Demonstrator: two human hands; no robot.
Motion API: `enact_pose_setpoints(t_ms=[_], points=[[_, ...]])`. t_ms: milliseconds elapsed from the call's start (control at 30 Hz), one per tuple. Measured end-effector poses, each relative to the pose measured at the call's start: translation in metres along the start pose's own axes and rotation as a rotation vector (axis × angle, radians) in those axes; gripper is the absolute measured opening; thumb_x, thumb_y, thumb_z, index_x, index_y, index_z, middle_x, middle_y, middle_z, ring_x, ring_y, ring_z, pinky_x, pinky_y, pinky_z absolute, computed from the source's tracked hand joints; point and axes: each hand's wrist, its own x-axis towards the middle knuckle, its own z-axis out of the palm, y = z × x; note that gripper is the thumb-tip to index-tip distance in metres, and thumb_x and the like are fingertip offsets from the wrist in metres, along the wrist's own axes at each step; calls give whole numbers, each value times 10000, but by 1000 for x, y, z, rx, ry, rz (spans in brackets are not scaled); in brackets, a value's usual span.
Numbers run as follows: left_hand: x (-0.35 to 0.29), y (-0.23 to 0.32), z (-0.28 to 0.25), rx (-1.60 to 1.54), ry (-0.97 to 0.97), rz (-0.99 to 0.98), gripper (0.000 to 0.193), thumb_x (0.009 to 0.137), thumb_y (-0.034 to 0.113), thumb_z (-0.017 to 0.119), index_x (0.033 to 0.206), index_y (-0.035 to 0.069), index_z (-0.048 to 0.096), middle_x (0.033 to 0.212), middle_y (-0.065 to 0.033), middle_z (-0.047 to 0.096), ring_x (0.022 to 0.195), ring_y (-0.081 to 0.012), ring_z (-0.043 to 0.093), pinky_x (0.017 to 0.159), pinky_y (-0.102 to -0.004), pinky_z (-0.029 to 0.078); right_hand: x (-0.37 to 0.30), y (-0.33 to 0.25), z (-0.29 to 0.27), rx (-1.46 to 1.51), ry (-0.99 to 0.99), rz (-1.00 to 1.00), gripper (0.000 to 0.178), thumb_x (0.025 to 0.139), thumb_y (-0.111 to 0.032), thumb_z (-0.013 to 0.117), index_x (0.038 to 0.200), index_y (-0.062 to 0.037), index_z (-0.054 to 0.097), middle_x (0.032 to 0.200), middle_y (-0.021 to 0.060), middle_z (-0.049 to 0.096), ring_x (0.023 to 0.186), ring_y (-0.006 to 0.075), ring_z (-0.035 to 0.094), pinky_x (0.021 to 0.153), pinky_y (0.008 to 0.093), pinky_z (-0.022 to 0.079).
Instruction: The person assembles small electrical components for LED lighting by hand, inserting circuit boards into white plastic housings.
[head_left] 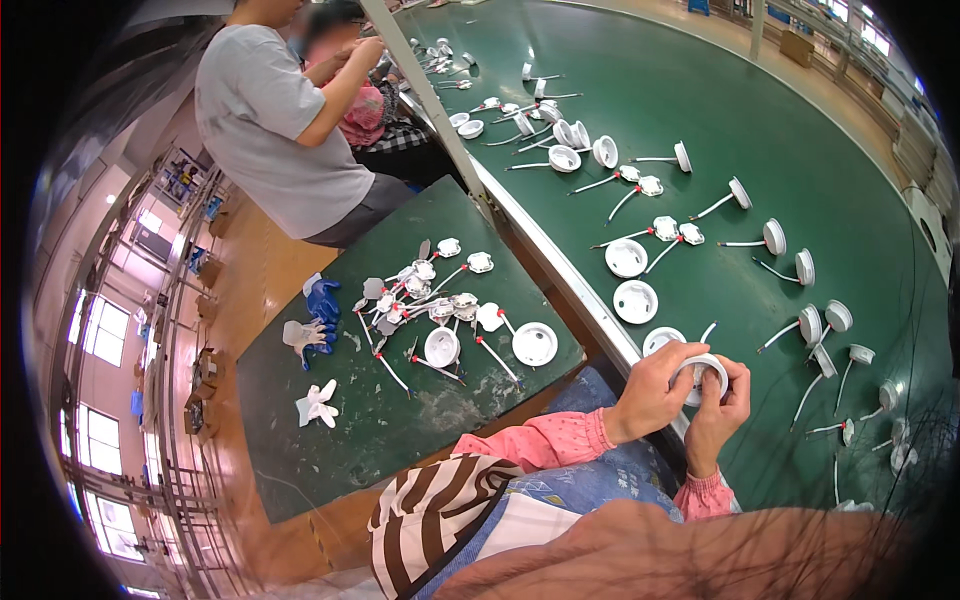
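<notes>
Between my two hands is a white round lamp housing (716, 364), like a small downlight cup, held over the near edge of the green belt. My left hand (642, 396) closes on its left side. My right hand (718, 420) grips it from the right, with a thumb reaching into the cup; what the thumb presses there is too small to make out. Just beyond my left fingers lies another white housing (662, 339), partly hidden. Two more open housings, one (635, 301) nearer and one (627, 258) farther, rest on the belt's near side.
Many wired lamp housings lie along the green belt (840, 230). At left, a dark green table (330, 460) carries wired lamp modules (400, 290), a white cup (535, 344), and gloves (312, 335). A metal post (425, 90) rises beside the belt. Co-workers (265, 130) are at the far left.
</notes>
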Motion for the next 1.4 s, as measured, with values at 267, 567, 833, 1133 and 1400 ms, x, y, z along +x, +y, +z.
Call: enact_pose_setpoints(t_ms=[267,567,833,1133,1400], points=[[1,-3,4,-38,10,-12,297,895,-28,547,1167,-2,664,1013,-165,680,898,-282,686,794,-338,541,-3,-6,4,41,44,5,88,935,-8,613,1017,11,637,941,15,568,825,99,533,731,244,443],[14,-15,-2,-330,-103,-263,270,982,12,562,1238,-42,627,1124,-115,654,965,-128,624,793,-263,518,12,-1,9,226,43,197,113,937,18,615,1049,24,632,949,48,647,877,101,608,789,255,495],[12,-11,1,-373,-103,-300,226,986,31,620,1198,-47,626,1093,-82,685,974,-110,638,838,-253,515,5,-1,3,185,19,127,98,948,9,616,1045,24,628,946,43,646,868,89,600,767,248,491],[5,-15,7,-352,-2,-261,124,942,-6,633,1064,-18,647,1010,-73,661,902,-108,622,780,-253,512,-6,0,6,114,13,105,104,940,22,605,1042,24,628,939,41,583,877,108,568,773,254,464],[8,-27,2,-193,-104,-193,183,969,58,648,1133,-22,636,1086,-78,675,977,-116,635,848,-271,521,1,6,11,170,51,160,97,951,-19,616,1037,20,637,939,21,616,854,79,561,761,232,461]])
